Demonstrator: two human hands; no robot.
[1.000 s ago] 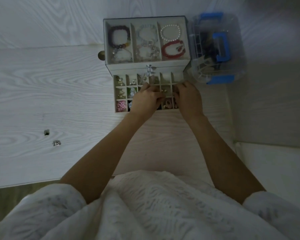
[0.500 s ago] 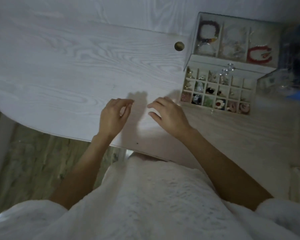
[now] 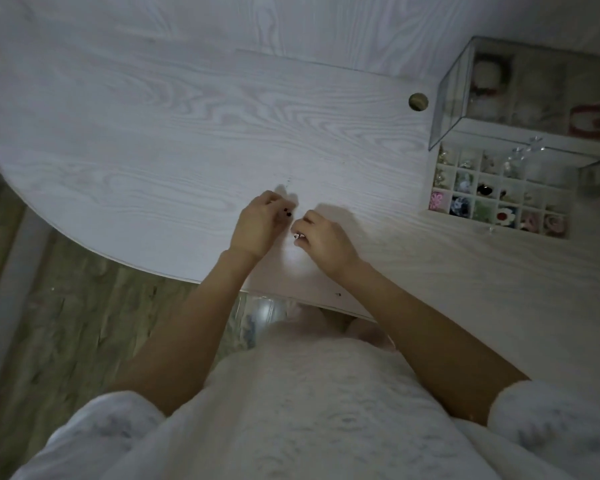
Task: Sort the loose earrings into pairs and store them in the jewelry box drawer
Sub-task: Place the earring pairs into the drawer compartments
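Observation:
My left hand [image 3: 257,225] pinches a small dark earring [image 3: 287,212] just above the white table, near its front edge. Close to its right, my right hand [image 3: 321,237] pinches a small silvery earring [image 3: 297,236]. The two hands are a finger's width apart. The jewelry box [image 3: 451,98] stands at the far right with its drawer [image 3: 426,207] pulled out. The drawer's small square compartments hold several earrings, among them a pink flower [image 3: 436,199] and a red and white flower [image 3: 505,216].
A round brass knob [image 3: 418,101] sits on the table left of the box. The table [image 3: 153,133] has a curved front edge, with wood-patterned floor [image 3: 49,323] below on the left. A tiny dark speck [image 3: 338,294] lies near the table's edge.
Both hands left the drawer and moved left across the table. Each one picked up a loose earring there. The view has swung left, so the box now sits at the right edge.

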